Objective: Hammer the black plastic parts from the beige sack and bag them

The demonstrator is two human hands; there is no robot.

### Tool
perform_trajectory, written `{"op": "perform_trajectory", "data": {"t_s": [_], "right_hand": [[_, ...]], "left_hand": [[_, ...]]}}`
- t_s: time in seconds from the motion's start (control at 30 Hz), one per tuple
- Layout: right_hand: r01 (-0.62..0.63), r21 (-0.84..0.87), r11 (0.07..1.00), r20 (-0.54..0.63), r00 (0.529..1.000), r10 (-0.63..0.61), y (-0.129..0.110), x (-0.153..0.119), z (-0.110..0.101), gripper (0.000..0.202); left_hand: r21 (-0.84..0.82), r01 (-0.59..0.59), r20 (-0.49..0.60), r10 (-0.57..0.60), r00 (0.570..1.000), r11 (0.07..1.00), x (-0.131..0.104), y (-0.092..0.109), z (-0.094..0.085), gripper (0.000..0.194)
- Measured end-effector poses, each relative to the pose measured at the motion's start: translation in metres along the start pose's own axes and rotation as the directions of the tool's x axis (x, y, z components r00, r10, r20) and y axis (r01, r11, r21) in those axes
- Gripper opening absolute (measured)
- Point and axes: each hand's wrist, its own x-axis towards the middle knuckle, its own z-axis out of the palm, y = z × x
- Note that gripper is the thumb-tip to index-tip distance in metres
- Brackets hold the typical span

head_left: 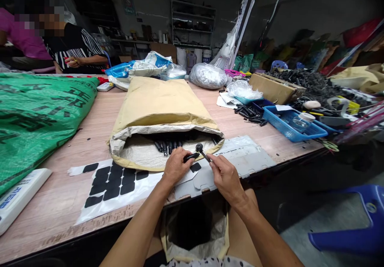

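Observation:
Just before the mouth of a tan sack on the table, my left hand is closed on a small black cylindrical piece. My right hand pinches a thin metal rod with a round black end, whose tip is close to that piece; whether they touch I cannot tell. Several black cylindrical parts lie inside the sack's opening. Left of my hands, a white sheet with black rounded stickers lies partly under the sack. A second open sack is at my lap, its inside dark.
A green woven sack covers the table's left side, with a white box before it. On the right stand a blue basket, loose black parts and a cardboard box. A blue stool stands lower right. Two people sit beyond the table.

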Motion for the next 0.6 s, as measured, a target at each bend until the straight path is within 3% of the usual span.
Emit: {"op": "perform_trajectory", "data": {"t_s": [0.2, 0.37, 0.6], "right_hand": [[0.019, 0.048, 0.999, 0.053, 0.998, -0.022, -0.009, -0.004, 0.006, 0.036], [-0.006, 0.039, 0.999, 0.007, 1.000, 0.005, 0.003, 0.008, 0.004, 0.034], [-0.085, -0.321, 0.943, -0.052, 0.996, 0.072, 0.035, 0.028, 0.006, 0.032]], "left_hand": [[-0.001, -0.007, 0.000, 0.007, 1.000, 1.000, 0.000, 0.002, -0.001, 0.012], [-0.010, -0.003, -0.004, 0.003, 1.000, 1.000, 0.000, 0.002, -0.001, 0.013], [-0.042, -0.005, 0.030, 0.006, 1.000, 0.999, 0.000, 0.001, -0.006, 0.016]]}}
